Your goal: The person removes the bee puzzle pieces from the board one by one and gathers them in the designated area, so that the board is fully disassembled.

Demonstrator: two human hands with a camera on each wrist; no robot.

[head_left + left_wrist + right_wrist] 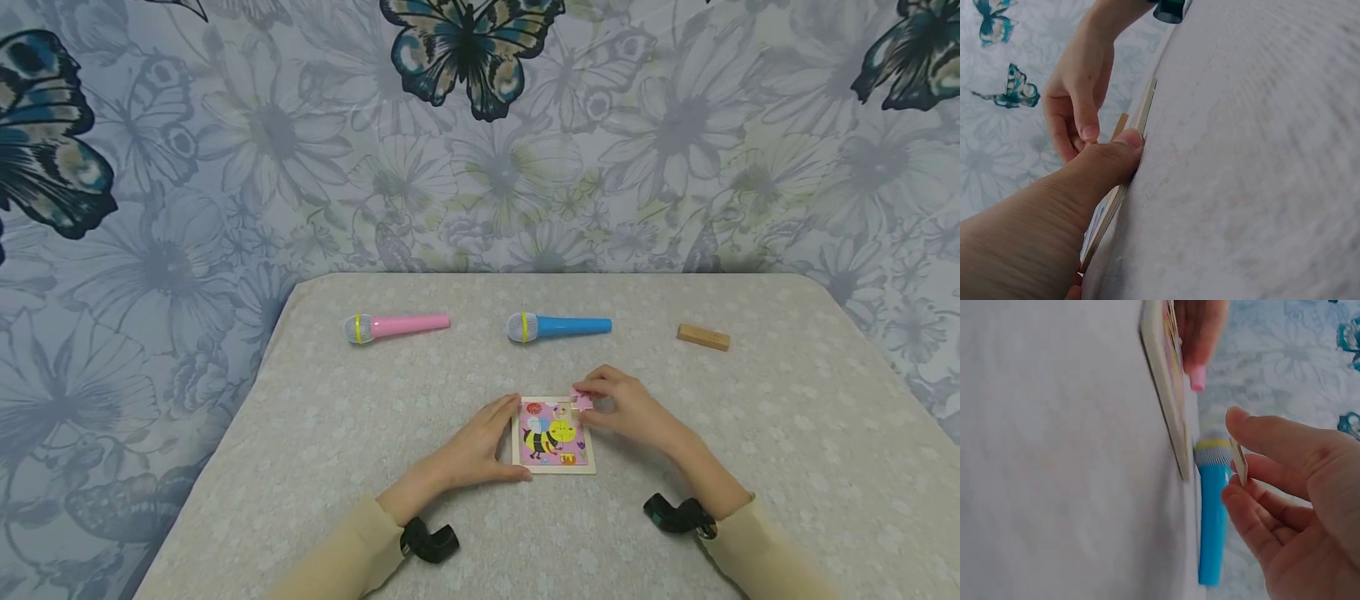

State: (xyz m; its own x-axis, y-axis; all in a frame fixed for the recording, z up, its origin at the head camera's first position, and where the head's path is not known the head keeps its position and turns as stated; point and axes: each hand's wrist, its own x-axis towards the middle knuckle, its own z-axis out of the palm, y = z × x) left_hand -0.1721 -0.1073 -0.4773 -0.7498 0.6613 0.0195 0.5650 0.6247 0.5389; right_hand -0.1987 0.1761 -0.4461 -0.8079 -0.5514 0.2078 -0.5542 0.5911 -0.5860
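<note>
A small square jigsaw puzzle [553, 433] with a bee picture on pink lies on the table in a pale wooden frame. My left hand [472, 446] grips it from the left, fingers along the upper left edge and thumb at the lower left corner. In the left wrist view the thumb [1125, 144] presses on the frame's edge. My right hand [626, 404] pinches a pink puzzle piece [581, 400] over the frame's upper right corner. Edge-on in the right wrist view, this thin piece [1239, 464] sits between thumb and fingers, apart from the frame [1166, 394].
Behind the puzzle lie a pink toy microphone [408, 325] on the left and a blue toy microphone [573, 327] in the middle. A small wooden block [703, 337] lies at the back right. A butterfly-patterned cloth [480, 192] hangs behind the table [300, 517].
</note>
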